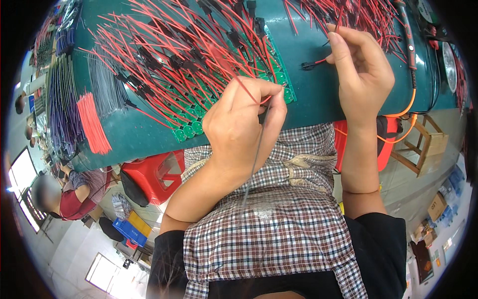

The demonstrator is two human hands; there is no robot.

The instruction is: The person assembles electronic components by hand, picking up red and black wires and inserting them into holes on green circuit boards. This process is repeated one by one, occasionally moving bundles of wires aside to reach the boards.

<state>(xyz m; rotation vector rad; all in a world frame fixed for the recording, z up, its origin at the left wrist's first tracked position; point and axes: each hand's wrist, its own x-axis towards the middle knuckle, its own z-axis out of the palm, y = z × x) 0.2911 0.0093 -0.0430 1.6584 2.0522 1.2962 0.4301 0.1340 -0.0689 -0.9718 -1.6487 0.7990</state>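
My left hand [244, 124] is closed in a pinch at the near edge of a panel of round green circuit boards [186, 132]. A thin red wire [244, 90] and a long dark grey wire [258, 149] pass through its fingers, the grey one trailing down over my apron. To the right, above the green table, my right hand [366, 74] has thumb and fingertips brought together on a thin wire. A small black connector [308, 65] on a short red lead sticks out beside its fingers. Many red wires with black connectors [174, 62] stand up from the boards.
A soldering iron [411, 50] with an orange cable lies at the right. More red wires [368, 15] are heaped at the back right. Bundles of coral [93, 124], grey [105, 74] and purple wires [64, 104] lie at the left. Red stools [154, 174] stand below; another person [77, 194] sits lower left.
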